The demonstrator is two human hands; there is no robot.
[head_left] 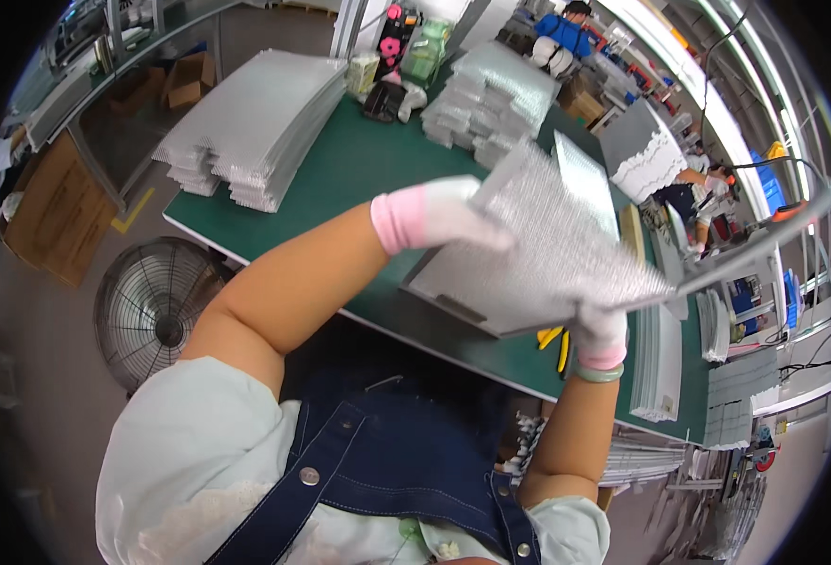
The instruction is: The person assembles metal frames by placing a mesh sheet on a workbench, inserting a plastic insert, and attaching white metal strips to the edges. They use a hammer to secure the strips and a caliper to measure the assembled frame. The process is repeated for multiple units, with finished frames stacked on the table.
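Note:
A silver mesh panel (552,231) with a crinkled surface is tilted above the green table, slightly blurred. My left hand (448,215), in a white glove with a pink cuff, grips its left edge; the fingertips are smeared. My right hand (601,331), gloved the same way, is closed on the panel's near right corner. A long grey bar (745,252) runs from that corner up to the right; whether the right hand holds it too, I cannot tell. Under the panel, a flat piece with a dark edge (458,311) rests on the table.
Stacked mesh sheets (255,104) lie at the left of the green table (340,179), and wrapped silver packs (491,94) at the back. Yellow-handled pliers (555,344) are near my right wrist. White strips (658,363) stand to the right. A floor fan (161,311) is at left.

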